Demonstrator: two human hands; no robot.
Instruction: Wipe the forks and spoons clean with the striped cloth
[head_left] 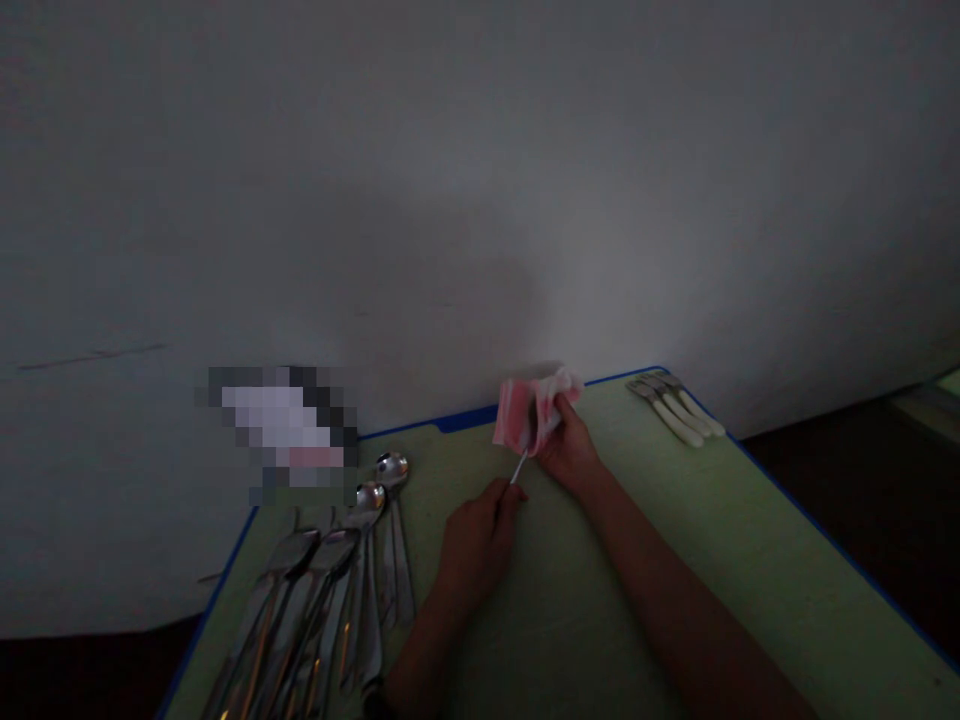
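Note:
Near the table's far edge, my right hand (571,445) grips a pink and white cloth (514,412), which is folded around the far end of a piece of cutlery (518,468). My left hand (480,535) is closed around the near end of that cutlery, and a slim, pale stem shows between the hand and the cloth. The cutlery's head is mostly hidden in the cloth, so its exact kind cannot be made out. Both hands are raised over the green tabletop (585,600).
To the left lie several metal serving utensils (289,560) and shiny spoons (391,470). Forks with white handles (675,410) are grouped at the far right corner. A pixelated object (277,420) is at the back left. A pale wall (450,200) rises behind the blue-edged table.

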